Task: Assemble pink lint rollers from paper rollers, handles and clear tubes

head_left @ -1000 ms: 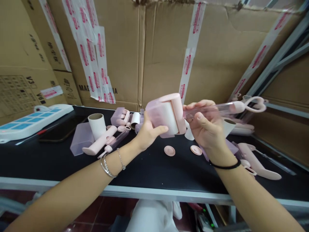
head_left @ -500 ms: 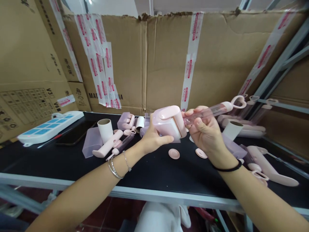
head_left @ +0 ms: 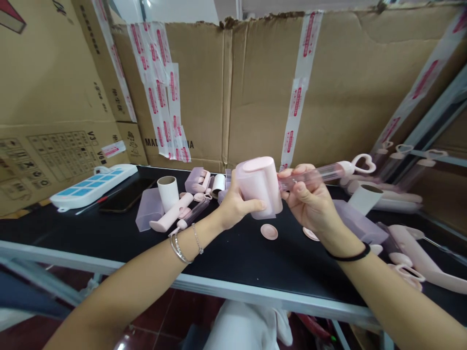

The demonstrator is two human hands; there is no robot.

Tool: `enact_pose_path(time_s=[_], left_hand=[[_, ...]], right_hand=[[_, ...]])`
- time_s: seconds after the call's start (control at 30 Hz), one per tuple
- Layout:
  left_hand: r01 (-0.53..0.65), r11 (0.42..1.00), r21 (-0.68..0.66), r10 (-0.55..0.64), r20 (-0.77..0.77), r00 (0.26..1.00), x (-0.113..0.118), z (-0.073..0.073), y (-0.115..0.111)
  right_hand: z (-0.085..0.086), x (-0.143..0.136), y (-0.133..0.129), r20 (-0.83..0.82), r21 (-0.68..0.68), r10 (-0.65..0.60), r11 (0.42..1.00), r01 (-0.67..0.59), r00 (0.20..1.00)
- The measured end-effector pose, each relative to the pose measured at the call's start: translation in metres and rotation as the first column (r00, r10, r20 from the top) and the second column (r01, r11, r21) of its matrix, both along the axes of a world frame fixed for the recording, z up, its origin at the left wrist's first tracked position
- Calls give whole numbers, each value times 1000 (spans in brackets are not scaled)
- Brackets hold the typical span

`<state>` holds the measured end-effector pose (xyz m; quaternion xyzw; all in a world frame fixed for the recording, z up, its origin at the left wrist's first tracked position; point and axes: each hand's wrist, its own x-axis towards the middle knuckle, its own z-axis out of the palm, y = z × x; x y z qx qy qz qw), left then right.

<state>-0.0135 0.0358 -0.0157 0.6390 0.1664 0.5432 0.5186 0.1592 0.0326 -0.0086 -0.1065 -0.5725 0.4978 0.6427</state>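
A pink box-like holder with a translucent lilac cover is gripped in my left hand, thumb across its lower front. My right hand has its fingers round a clear tube with a pink heart-shaped loop at its outer end. The tube's inner end is close to the holder's right side; whether they touch is hard to tell. Below the holder, a round pink disc lies on the black table. A second disc is partly hidden by my right hand.
To the left are a power strip, a dark phone, a lilac cover and a white roll. Another roll and pink parts lie right. Cardboard stands behind.
The holder has turned, so its broad front face shows more and the gap at its right edge no longer shows. The view has shifted, moving the table items slightly.
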Motion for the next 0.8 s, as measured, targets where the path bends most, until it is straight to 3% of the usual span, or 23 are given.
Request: enact_pose_path(time_s=[0.13,0.53,0.8], left_hand=[[97,990,-104,-88,86,992,0,2,0],[266,953,-143,-251,115,961,-3,3,5],[81,950,-301,-35,155,987,4,6,2]], right_hand=[[0,1,1,19,-6,13,1000,-12,1000],[1,-3,0,13,-42,-16,999,16,1000],[-2,-14,-8,68,132,-222,968,212,973]])
